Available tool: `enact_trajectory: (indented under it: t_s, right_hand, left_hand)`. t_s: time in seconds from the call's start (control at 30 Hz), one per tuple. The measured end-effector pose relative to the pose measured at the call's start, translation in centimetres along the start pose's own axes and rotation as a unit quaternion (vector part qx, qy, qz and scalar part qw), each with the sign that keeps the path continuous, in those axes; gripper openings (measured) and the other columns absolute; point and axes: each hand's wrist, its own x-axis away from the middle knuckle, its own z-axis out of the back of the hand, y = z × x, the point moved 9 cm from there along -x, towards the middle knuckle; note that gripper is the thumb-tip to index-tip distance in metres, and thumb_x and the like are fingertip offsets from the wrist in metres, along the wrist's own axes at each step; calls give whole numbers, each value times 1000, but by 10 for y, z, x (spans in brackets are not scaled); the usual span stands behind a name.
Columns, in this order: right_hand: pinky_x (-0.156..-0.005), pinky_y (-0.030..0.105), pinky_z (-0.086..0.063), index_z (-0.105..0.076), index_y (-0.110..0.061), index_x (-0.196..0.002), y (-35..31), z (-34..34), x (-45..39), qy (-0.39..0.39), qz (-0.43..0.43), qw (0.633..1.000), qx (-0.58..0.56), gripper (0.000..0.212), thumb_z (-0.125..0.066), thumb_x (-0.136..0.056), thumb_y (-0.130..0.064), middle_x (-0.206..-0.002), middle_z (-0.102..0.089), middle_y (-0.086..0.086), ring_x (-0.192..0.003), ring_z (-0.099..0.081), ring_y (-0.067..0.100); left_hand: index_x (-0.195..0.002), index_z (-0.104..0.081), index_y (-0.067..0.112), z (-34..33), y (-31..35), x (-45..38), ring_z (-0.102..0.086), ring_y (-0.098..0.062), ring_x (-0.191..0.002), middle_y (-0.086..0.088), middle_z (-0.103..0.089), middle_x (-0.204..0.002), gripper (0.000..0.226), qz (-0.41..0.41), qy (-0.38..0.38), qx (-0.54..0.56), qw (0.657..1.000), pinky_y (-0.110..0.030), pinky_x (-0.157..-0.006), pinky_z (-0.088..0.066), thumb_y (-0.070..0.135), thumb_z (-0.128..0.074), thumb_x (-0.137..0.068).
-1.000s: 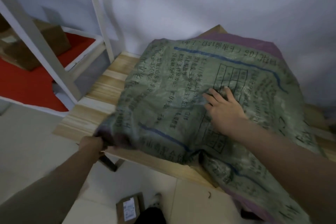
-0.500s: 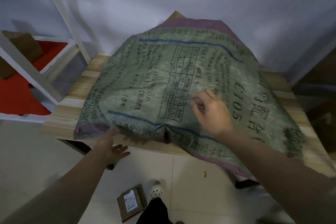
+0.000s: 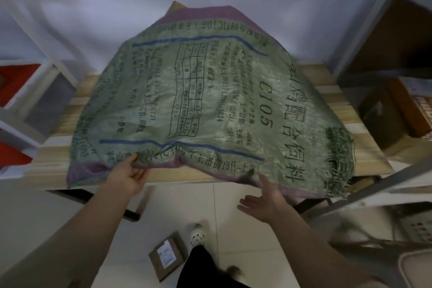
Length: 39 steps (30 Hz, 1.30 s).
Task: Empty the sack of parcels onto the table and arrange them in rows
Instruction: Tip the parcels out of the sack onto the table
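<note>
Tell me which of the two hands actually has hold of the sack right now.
The left hand: it pinches the sack's near purple hem at the table edge. The right hand is open, palm up, just below the hem.

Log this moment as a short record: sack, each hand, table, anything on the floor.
sack: green woven, printed, lying bulged on the table, near edge overhanging
left hand: grips the sack's near hem
right hand: open, palm up, fingertips at the sack's near edge
table: light wood, against the wall
floor: one labelled parcel by the person's foot
parcels on table: none visible
</note>
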Motion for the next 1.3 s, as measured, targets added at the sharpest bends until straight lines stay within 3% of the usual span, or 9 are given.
enact_trajectory:
  t_s: [0.1,0.23,0.37,0.53,0.7,0.97,1.1,1.2,1.3]
  right_hand:
    - [-91,45,-49,-40,-6,-142,0,-12,-9,-23,-5,984,-175,77,-66,-87,-54,-130,-50,20,-102,-57,35]
    - [-76,34,-54,-55,-8,-124,-19,-8,16,67,50,976,-201,43,-67,-91,-33,-99,-62,10,-93,-62,24]
    - [-91,41,-46,-51,0,-137,-60,33,89,326,230,911,-108,57,-55,-98,-41,-123,-62,11,-117,-59,36]
    - [-113,49,-35,-50,-3,-139,-144,6,158,334,446,827,-80,71,-51,-93,-57,-146,-46,12,-134,-44,33]
    - [-115,57,-26,-51,-2,-138,-221,-28,188,334,515,787,-59,69,-52,-94,-54,-157,-34,10,-141,-35,32]
    - [-113,56,-32,-52,-4,-137,-338,-103,158,314,527,790,-3,61,-50,-96,-49,-147,-44,9,-133,-43,32]
    - [-113,49,-35,-47,-6,-142,-401,-150,118,280,520,805,52,66,-45,-97,-53,-148,-47,12,-133,-46,36]
    - [-119,47,-26,-28,-13,-155,-426,-197,74,165,501,837,149,84,-38,-92,-69,-160,-32,8,-145,-33,31]
    - [-118,60,-18,-32,-23,-151,-422,-217,37,212,491,775,336,110,-25,-70,-97,-159,-32,9,-144,-32,34]
  left_hand:
    - [-136,-51,13,-1,11,12,-55,-14,-124,-3,-58,-135,41,-26,9,3,1000,-30,-97,-47,22,-57,-97]
    - [-141,-49,21,4,33,20,-64,-11,-103,2,-56,-140,46,-73,27,7,997,-29,-89,-52,25,-59,-96]
    - [-128,-58,14,40,72,42,-61,-22,-108,-2,-63,-123,43,-278,180,-16,944,-36,-86,-53,26,-66,-88]
    - [-127,-54,15,14,144,97,-54,-16,-116,-2,-52,-135,63,-459,198,8,866,-36,-106,-45,51,-57,-76]
    - [-101,-60,8,-51,224,155,-42,-27,-132,-6,-32,-154,30,-553,214,-74,802,-30,-106,-32,34,-57,-86]
    - [-63,-37,32,-182,316,107,-57,-32,-112,-12,-54,-133,30,-583,84,-144,796,-54,-103,-42,50,-56,-79]
    - [-69,-42,28,-263,350,59,-49,-15,-75,-2,-54,-90,31,-559,4,-171,812,-35,-83,-43,46,-56,-89]
    - [-106,-64,23,-323,353,-3,-58,-22,-109,-6,-60,-125,61,-509,-74,-342,786,-41,-100,-44,77,-47,-81]
    - [-142,-47,28,-352,317,-68,-40,-32,-137,-6,-38,-154,112,-420,-113,-557,707,-51,-113,-34,100,-38,-57]
